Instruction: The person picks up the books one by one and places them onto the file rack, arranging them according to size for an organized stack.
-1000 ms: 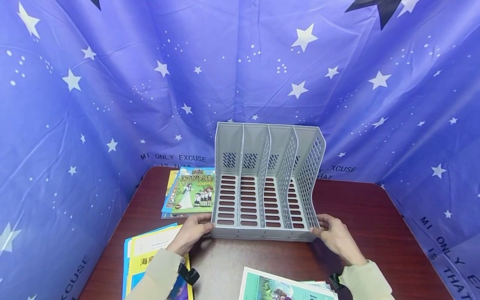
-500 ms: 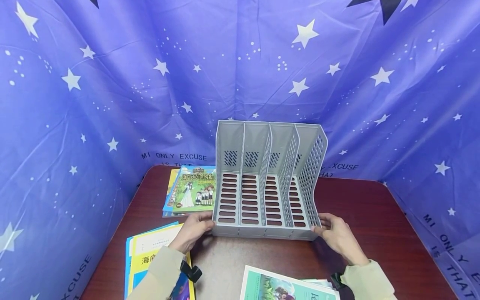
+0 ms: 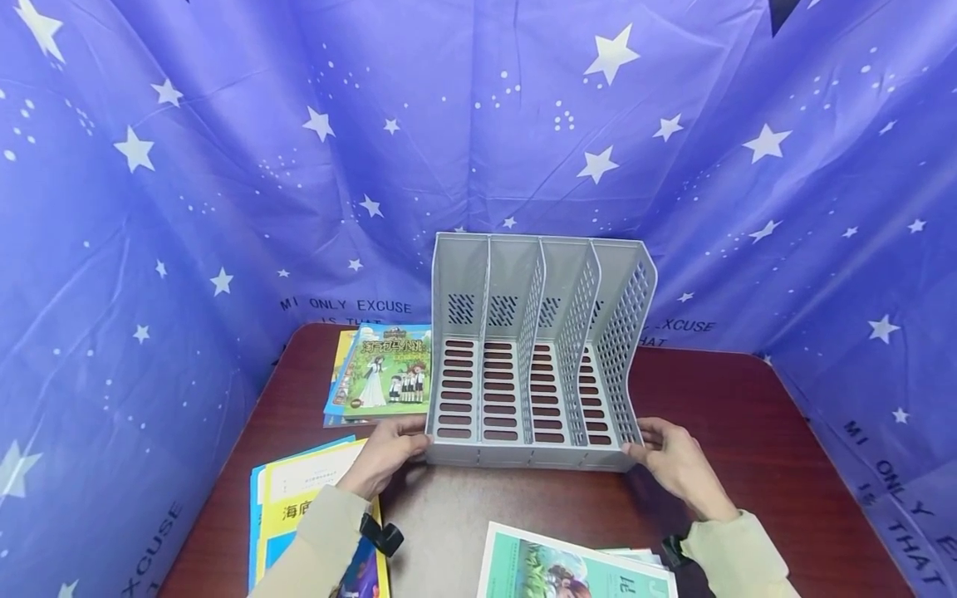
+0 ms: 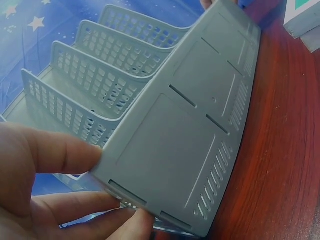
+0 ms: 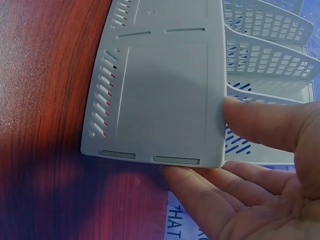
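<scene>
A grey plastic file rack (image 3: pixel 527 455) with several upright compartments stands on the table, its low front edge facing me. At its front left corner my left hand (image 3: pixel 385 455) grips it, thumb near the top edge and fingers at the side; in the left wrist view the thumb (image 4: pixel 67 152) presses the corner. My right hand (image 3: pixel 679 467) holds the front right corner the same way, and the right wrist view shows its thumb (image 5: pixel 265 122) at the upper edge with fingers against the side. No books are in the compartments.
Picture books (image 3: pixel 389 374) lie left of the rack, partly behind it. Yellow and blue books (image 3: pixel 299 490) lie under the left forearm. A green-covered book (image 3: pixel 576 569) tops a pile at the front. A starry blue curtain (image 3: pixel 478 124) surrounds the table (image 3: pixel 710 399).
Both hands keep their grip on the rack's front corners. The head view has tilted a little, so everything on the table sits slightly higher; the rack has shifted very slightly, if at all.
</scene>
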`<act>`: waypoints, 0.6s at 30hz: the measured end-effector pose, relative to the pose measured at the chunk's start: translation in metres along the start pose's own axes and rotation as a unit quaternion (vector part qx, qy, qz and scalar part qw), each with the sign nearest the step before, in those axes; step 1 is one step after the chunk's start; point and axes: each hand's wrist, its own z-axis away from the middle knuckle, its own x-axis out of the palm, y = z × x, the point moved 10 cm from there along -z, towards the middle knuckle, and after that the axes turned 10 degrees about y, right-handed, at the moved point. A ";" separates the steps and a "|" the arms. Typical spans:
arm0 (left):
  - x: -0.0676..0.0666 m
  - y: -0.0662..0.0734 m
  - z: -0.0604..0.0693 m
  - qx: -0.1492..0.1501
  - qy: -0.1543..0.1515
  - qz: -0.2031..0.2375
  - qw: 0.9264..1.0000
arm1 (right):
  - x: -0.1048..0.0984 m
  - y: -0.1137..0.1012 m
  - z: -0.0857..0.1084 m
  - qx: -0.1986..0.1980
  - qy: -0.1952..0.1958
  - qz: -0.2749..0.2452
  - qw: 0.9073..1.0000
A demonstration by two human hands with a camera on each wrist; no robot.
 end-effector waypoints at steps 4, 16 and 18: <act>-0.001 -0.001 -0.001 -0.001 0.000 -0.001 1.000 | 0.000 0.000 0.000 0.001 0.001 -0.004 1.000; -0.001 0.004 0.003 0.007 -0.001 -0.026 1.000 | 0.000 0.001 0.000 0.003 -0.006 -0.009 1.000; 0.000 0.004 0.003 0.005 -0.002 -0.026 1.000 | 0.000 0.001 0.000 0.004 -0.007 -0.013 1.000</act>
